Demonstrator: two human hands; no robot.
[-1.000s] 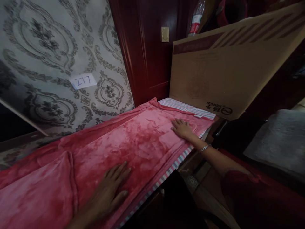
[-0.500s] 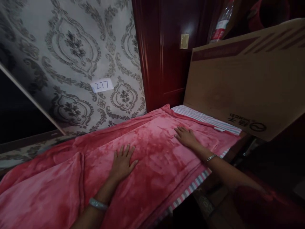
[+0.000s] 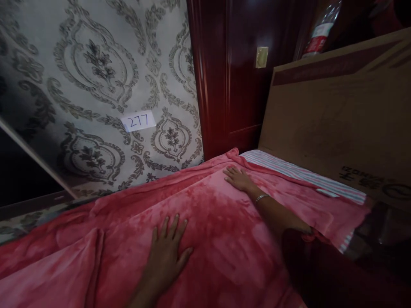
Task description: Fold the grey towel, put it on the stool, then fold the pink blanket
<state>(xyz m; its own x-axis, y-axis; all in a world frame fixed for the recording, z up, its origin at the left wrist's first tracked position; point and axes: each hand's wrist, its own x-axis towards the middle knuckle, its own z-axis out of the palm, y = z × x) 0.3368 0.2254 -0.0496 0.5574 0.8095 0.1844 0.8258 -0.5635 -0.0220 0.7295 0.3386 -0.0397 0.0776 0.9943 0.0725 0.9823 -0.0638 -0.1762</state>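
Pink blanket (image 3: 205,239) spread flat over the bed, covering most of lower frame; fold ridge runs along its near-left part. Patterned wallpaper (image 3: 96,77) rises directly behind blanket's far edge, w/ small white label "277" (image 3: 138,121) stuck on it above the blanket. Cardboard box (image 3: 340,115) stands upright at blanket's far-right end, just beyond the striped sheet (image 3: 305,174) peeking out from under the blanket there. Dark red wood door (image 3: 231,85) behind blanket's far corner, btwn wallpaper & box. Left hand (image 3: 167,254) lies palm-down on blanket's near middle, fingers spread & flat, gripping nothing. Right hand (image 3: 237,179) flat on blanket near its far corner, fingers extended, relaxed; bracelet (image 3: 261,197) on that wrist.
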